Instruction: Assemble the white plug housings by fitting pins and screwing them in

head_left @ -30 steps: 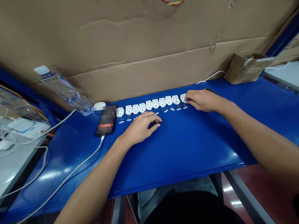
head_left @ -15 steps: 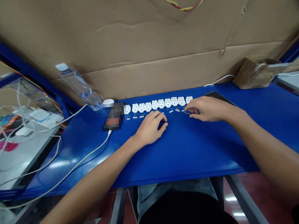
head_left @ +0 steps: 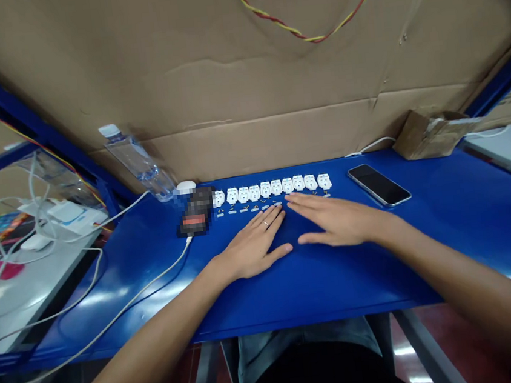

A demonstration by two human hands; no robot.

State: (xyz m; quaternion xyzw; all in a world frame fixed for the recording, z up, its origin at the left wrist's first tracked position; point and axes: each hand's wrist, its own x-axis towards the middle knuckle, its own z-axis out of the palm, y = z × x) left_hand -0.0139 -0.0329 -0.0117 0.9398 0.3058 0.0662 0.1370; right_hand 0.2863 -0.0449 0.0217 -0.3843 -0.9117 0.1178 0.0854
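Several white plastic parts (head_left: 276, 187) stand in a row along the back of the blue table (head_left: 267, 300). In front of them lies a row of small pale strips (head_left: 244, 210) and tiny brass-coloured pieces. My left hand (head_left: 254, 244), with a ring on one finger, rests flat on the table, its fingertips at the strips and its thumb spread. Opposite it, my right hand (head_left: 335, 218) is also flat with the thumb apart, its fingers covering some of the small pieces. Neither hand holds anything.
A black phone (head_left: 379, 185) lies to the right, before a cardboard box (head_left: 432, 133). At the left are a plastic bottle (head_left: 140, 164), a pixelated device (head_left: 196, 212) on a white cable (head_left: 144, 287), and a side table (head_left: 33, 291) with cables and chargers. Cardboard stands behind.
My right hand has moved left toward my left hand and flattened out, uncovering the phone. The fingers of my left hand have straightened. The view has tilted slightly.
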